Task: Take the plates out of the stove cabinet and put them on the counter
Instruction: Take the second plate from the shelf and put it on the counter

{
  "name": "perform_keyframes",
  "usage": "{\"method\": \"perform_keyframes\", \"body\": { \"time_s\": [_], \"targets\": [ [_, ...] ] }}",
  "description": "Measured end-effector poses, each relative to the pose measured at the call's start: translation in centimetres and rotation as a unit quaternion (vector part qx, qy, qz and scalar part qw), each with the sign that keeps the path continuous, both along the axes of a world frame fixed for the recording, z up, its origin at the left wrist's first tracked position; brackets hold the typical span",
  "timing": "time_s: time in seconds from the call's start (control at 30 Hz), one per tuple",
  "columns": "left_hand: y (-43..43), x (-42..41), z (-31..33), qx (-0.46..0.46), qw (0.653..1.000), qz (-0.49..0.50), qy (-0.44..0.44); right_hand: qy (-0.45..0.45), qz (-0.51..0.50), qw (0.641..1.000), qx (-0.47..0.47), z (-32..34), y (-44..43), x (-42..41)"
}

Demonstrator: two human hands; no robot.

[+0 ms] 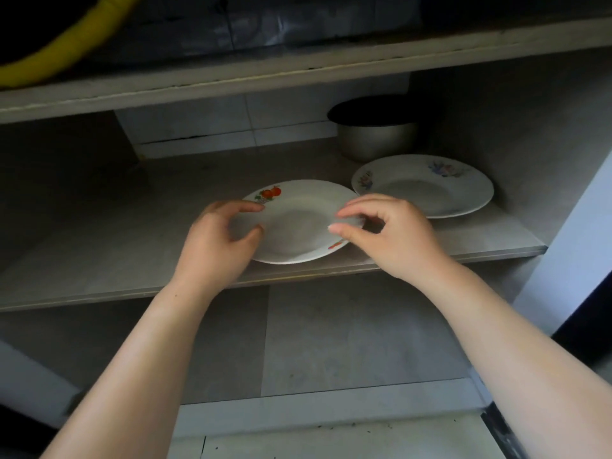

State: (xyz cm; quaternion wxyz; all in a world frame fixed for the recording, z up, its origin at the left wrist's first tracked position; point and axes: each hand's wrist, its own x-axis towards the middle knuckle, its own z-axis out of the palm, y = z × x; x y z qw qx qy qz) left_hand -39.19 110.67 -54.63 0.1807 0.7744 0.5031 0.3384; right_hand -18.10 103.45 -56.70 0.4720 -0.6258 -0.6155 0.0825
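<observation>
Two bare forearms reach in from the bottom edge, over the cabinet floor (pixel 331 342), which is grey tile. Above it is the middle shelf (pixel 99 293), where the task's things are.

Left hand (pixel 218 240) is over the left rim of the fruit plate (pixel 298 223), thumb and forefinger apart in a C with plate showing between them, nothing clamped. Right hand (pixel 390 236) is at the right rim, thumb and forefinger nearly together; it looks like a pinch on the rim, but that spot is blurred. One hand on each side makes sense for a flat plate: lift both edges so it comes up level.

The fruit plate lies flat near the shelf's front edge, empty, with an orange fruit print on the far-left rim. The step in hand is the grab; no lift shows.

Flower plate (pixel 427 187) is just beyond and to the right, flat and empty, its rim close to the fruit plate's but apparently not touching. It's the next one to fetch.

Metal pot (pixel 377 137) stands behind the flower plate against the back wall. Its inside is dark, so contents can't be told.

The top shelf (pixel 298 64) carries a yellow hose (pixel 66 44) at left and something dark and shiny behind. The counter is not in view.
</observation>
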Motion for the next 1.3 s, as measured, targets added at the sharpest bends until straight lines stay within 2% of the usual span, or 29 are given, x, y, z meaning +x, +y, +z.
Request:
{"method": "perform_keyframes", "body": {
  "time_s": [0.13,0.23,0.5,0.63,0.7,0.97,1.07,1.2,1.3],
  "targets": [
    [1.0,-0.5,-0.5,-0.066,0.995,0.052,-0.052,0.058,-0.078,0.995,-0.017,-0.2,0.6,-0.1],
    [1.4,-0.3,-0.8,-0.110,0.987,0.067,-0.091,0.087,-0.098,0.991,-0.037,-0.4,0.8,-0.1],
    [1.2,0.6,-0.4,-0.139,0.984,0.087,-0.065,0.154,-0.089,0.982,-0.062,0.1,0.8,-0.6],
    [1.0,0.1,0.6,-0.161,0.981,0.106,0.014,0.129,-0.083,0.984,-0.093,0.8,0.2,-0.6],
    [0.8,-0.3,1.0,-0.174,0.979,0.104,0.022,0.110,-0.081,0.985,-0.106,1.1,0.1,-0.6],
    [0.3,-1.1,0.7,-0.164,0.982,0.092,-0.028,0.065,-0.131,0.982,-0.116,0.5,0.7,-1.1],
    [0.4,-1.4,0.7,-0.164,0.982,0.084,-0.030,0.082,-0.121,0.981,-0.127,0.7,0.5,-1.0],
    [0.7,-1.9,1.2,-0.208,0.972,0.091,-0.054,0.085,-0.105,0.976,-0.169,1.3,0.1,-0.5],
    [0.7,-2.1,1.1,-0.224,0.968,0.082,-0.074,0.130,-0.102,0.967,-0.194,1.5,0.0,-0.4]
  ]
}}
